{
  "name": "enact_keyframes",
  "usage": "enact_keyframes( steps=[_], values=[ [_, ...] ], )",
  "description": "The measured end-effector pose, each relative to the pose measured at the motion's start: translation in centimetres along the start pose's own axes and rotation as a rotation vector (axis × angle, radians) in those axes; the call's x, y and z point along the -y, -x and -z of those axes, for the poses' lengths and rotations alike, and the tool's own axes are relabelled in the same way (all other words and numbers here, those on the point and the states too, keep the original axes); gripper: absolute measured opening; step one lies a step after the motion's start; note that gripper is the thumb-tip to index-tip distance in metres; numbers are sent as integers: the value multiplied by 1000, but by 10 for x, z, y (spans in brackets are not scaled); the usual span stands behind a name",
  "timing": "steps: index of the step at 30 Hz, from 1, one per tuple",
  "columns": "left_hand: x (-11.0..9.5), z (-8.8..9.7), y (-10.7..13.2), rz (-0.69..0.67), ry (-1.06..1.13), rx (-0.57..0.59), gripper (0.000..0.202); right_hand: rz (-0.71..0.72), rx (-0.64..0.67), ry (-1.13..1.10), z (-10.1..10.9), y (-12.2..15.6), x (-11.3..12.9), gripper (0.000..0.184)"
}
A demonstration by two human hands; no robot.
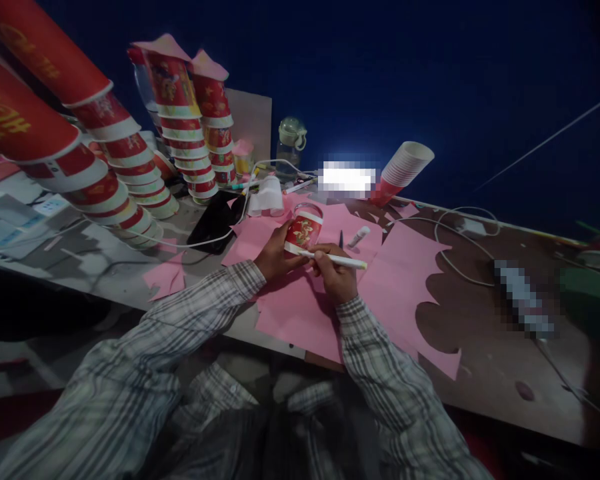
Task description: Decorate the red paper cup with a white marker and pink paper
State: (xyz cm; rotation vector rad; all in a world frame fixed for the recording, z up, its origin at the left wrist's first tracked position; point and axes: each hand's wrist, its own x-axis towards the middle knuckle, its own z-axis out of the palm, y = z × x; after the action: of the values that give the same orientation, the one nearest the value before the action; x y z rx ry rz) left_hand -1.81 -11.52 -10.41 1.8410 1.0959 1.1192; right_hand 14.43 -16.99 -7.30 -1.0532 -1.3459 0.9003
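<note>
My left hand (276, 259) is wrapped around a red and white paper cup (304, 229) with a gold pattern, tilted above pink paper. In my right hand (336, 275) is a white marker (353, 262), its tip at the cup's white lower band. Whether the tip touches the cup I cannot tell. Beneath both hands lie sheets of pink paper (300, 333), some with curved pieces cut out. A white cap-like tube (359, 236) rests on the paper just beyond my right hand, beside a small dark pointed object (341, 239).
Several towers of stacked red cups (183, 133) stand at the left, some with pink paper tops. Near them lies a black phone (215, 223) crossed by a white cable. A leaning cup stack (405, 170), a bottle (290, 143) and a power strip (523, 297) are also on the table.
</note>
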Motion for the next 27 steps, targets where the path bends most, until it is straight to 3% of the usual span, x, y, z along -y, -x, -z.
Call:
enact_keyframes(
  steps=[4, 9, 14, 19, 23, 27],
  values=[
    [-1, -1, 1, -17, -18, 13, 100, -22, -88, -46, -2, 0, 1, 29],
    [-1, -1, 2, -39, -31, -10, 98, -7, -4, 6, -2, 0, 3, 28],
    [-2, -1, 1, -30, -37, 2, 99, -23, -111, -36, -4, 0, 3, 27],
    [-6, -1, 0, -31, -49, 3, 97, 4, 15, 37, -1, 0, 0, 27],
    [-5, 0, -1, -40, -71, 6, 101, -9, -47, 21, -1, 1, -1, 27],
    [-4, -1, -1, -37, -88, 7, 95, 17, 11, 54, -1, 0, -1, 28]
  ],
)
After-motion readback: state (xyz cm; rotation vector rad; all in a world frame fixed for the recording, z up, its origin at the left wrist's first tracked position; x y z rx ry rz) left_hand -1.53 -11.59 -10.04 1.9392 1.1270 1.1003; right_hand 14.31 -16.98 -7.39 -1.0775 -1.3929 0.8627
